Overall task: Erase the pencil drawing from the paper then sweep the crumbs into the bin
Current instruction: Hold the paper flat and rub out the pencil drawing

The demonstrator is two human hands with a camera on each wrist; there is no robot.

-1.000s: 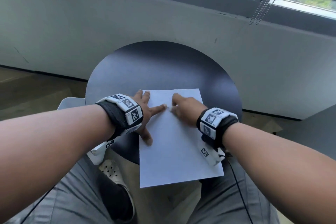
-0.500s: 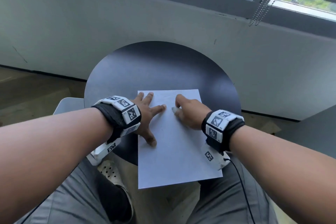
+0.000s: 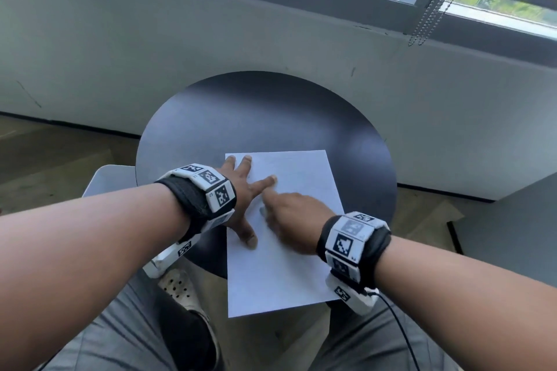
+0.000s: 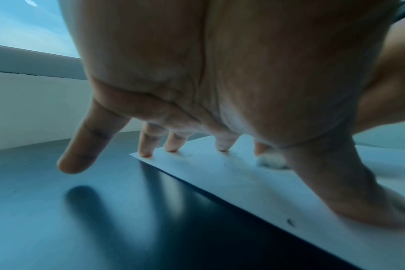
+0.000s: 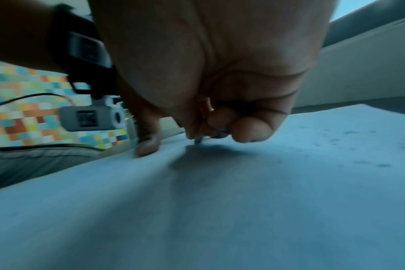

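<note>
Bin (image 3: pixel 102 181) at far left – pale, smooth plastic, only a rounded-corner rim showing past the table edge, beside the left forearm.

Table (image 3: pixel 265 117): round, matte black top with a soft sheen; its near edge cuts under the sheet.

Left hand (image 3: pixel 241 199) lies flat and spread on the left margin of the paper (image 3: pixel 289 277). Fingers straight: in the left wrist view three fingertips (image 4: pixel 146 152) press the sheet's far-left corner, the little finger hangs off over bare table (image 4: pixel 104 210), and the thumb pins the near part of the left edge. It grips nothing.

Paper: plain white rectangular sheet, thin, lying flat, its near end jutting out past the table over the lap. Surface looks blank from the head view; pencil lines too faint to make out. Up close, small dark crumbs (image 4: pixel 290 222) dot it near the left thumb, and more specks (image 5: pixel 358 146) are scattered across the right part.

Right hand (image 3: pixel 292 220) – motion-blurred, just right of the left hand, nearly touching its index finger. Fingers curled tight round a small pale eraser (image 4: pixel 272 160) whose smudged tip meets the sheet near its middle.

Window above, bead chain (image 3: pixel 434 3) hanging at far right.
</note>
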